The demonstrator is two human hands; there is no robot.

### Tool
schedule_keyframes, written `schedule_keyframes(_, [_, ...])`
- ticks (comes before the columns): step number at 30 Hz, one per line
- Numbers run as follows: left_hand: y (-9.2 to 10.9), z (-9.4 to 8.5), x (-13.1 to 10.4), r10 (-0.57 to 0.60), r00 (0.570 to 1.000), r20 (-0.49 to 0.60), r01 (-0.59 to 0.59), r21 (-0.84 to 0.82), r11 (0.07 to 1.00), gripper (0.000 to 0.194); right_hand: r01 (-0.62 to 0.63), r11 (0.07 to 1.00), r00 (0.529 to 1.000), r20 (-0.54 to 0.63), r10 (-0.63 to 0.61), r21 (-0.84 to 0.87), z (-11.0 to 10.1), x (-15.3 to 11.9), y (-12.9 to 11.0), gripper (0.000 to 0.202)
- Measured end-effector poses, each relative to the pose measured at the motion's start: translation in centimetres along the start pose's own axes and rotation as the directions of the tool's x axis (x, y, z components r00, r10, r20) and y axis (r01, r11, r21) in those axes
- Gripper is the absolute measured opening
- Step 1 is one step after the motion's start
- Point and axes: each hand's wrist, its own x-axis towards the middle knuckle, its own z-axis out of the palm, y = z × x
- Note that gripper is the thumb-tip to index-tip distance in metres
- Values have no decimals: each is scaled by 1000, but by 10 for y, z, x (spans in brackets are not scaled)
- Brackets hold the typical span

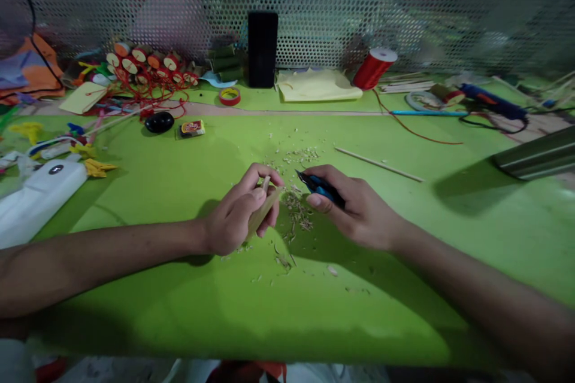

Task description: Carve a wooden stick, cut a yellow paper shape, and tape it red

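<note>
My left hand [238, 209] is closed around a flat piece of pale wood or bamboo [263, 210], its tip pointing up and to the right between thumb and fingers. A short pale end sticks up by the thumb; whether it belongs to the same piece I cannot tell. In my right hand [354, 203] is a utility knife [326, 187] with a blue and black handle. Its dark blade end points left toward the wood, a small gap apart from it. Beneath and between both hands, wood shavings [299, 212] lie scattered on the green table [179, 305].
A thin stick [380, 164] lies right of centre. Along the back are a dark phone [263, 49], a red thread spool [375, 69], a tape roll [229, 96] and a glue gun [493, 102]. A matchbox [192, 128] lies left; a metal cylinder [539, 152] is at right.
</note>
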Motion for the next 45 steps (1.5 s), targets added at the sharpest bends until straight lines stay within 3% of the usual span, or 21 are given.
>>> schedule_keyframes(6, [4,2,0,-38,999,-6,38,33,999,23,12,996,998,-65,-18,-93,4,-2,1,54])
schedule_keyframes(15, [4,3,1,-61,998,-10,61,45,997,25,-135,979,926,-370,69,-156,0,2,15,53])
schedule_keyframes(25, [11,2,-2,-135,991,19,131,123,984,21,-278,934,815,-570,107,-222,-45,39,100,53])
schedule_keyframes(34, [9,3,-1,-45,999,29,38,224,974,26,-261,957,769,-626,126,-128,-61,49,132,58])
schedule_keyframes(36, [8,3,-1,-40,998,39,30,224,974,26,-246,964,779,-613,133,-104,-62,50,131,58])
schedule_keyframes(41, [6,2,-1,-30,997,67,14,235,972,29,-292,932,891,-415,184,-214,-81,50,122,60])
schedule_keyframes(45, [8,1,-1,-32,997,68,14,257,966,31,-362,887,884,-407,228,-288,-108,54,136,53])
